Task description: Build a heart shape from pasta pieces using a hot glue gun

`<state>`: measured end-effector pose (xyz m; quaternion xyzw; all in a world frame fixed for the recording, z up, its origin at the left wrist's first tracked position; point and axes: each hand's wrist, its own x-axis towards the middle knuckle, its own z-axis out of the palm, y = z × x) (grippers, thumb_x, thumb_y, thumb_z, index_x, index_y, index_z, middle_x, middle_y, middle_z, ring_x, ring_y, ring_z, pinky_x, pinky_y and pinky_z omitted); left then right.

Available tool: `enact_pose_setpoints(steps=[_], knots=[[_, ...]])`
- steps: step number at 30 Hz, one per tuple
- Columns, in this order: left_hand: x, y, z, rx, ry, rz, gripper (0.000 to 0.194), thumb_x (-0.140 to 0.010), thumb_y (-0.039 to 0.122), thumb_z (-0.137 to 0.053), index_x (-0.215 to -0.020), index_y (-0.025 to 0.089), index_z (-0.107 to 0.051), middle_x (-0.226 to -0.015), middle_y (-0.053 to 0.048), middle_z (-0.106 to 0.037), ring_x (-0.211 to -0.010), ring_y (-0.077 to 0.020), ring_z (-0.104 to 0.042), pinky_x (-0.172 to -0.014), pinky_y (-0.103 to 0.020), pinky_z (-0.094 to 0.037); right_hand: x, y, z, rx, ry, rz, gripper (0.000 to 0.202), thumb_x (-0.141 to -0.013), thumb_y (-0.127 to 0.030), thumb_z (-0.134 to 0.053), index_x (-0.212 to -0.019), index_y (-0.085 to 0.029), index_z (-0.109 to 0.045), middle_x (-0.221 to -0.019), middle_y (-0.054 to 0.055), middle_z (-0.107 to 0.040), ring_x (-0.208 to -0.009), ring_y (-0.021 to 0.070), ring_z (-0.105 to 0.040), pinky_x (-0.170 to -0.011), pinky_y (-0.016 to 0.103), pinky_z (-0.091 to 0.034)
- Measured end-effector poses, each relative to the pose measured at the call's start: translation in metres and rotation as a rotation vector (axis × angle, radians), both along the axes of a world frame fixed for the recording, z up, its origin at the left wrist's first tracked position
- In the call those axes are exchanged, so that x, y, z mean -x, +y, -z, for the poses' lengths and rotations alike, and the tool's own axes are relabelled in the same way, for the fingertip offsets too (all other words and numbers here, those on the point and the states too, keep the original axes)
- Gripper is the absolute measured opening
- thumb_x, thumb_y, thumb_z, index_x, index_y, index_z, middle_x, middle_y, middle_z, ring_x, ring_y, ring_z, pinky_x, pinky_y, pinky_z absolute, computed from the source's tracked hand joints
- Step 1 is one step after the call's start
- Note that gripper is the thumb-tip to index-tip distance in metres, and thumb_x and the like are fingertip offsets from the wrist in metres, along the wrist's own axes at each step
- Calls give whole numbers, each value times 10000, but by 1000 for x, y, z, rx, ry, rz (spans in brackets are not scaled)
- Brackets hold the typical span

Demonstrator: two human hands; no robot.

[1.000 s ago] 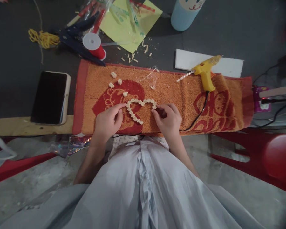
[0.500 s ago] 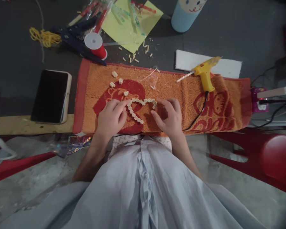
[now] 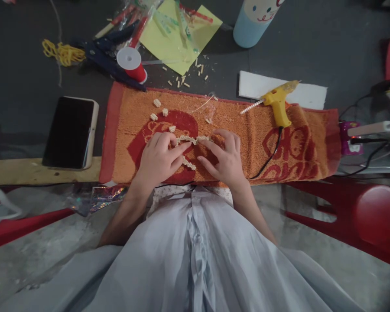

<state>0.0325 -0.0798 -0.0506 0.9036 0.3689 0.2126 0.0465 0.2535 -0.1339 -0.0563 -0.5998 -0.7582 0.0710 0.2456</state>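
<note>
Your left hand [image 3: 162,158] curls over the pale heart-shaped strip [image 3: 190,164] on the orange towel [image 3: 240,151]; can't tell if it's pinching. Your right hand [image 3: 224,157] is loosely spread, thumb apart, fingertips by the strip's top. Some small pale pieces [image 3: 165,112] sit farther up the towel, the yellow glue gun [image 3: 279,106] lies across its far edge, and the blue bottle [image 3: 251,30] stands well beyond it on the counter [image 3: 318,47].

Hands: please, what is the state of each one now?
Left hand: open, over the cream heart outline.
Right hand: open, at its upper right side.
</note>
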Motion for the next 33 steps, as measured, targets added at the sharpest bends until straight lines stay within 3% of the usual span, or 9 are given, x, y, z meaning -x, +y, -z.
enact_pose_setpoints(steps=[8, 14, 33], knots=[[0, 1, 3, 44, 7, -66, 371, -918, 196, -490, -1247, 212, -660, -949, -92, -546, -895, -233, -505, -810, -387, -459, -1, 0, 2, -13, 65, 34, 404, -914, -479, -589, -1265, -280, -598, -1321, 122, -504, -1228, 319, -493, -1053, 551, -409], [3, 3, 7, 26, -111, -125, 379, -897, 118, -458, -1211, 180, -660, -975, -91, -569, -907, -216, -518, -841, -363, -462, -2, 0, 3, -21, 116, 68, 396, -915, -482, -590, -1240, -254, -588, -1283, 127, -524, -1216, 305, -506, -1049, 539, -406], [8, 2, 10, 114, -159, -160, 411, -879, 87, -406, -1191, 203, -647, -985, -86, -567, -958, -228, -518, -888, -384, -467, -8, 0, 9, -99, 319, 133, 246, -914, -383, -598, -1090, -218, -650, -1170, 123, -568, -1152, 272, -559, -1006, 479, -476]])
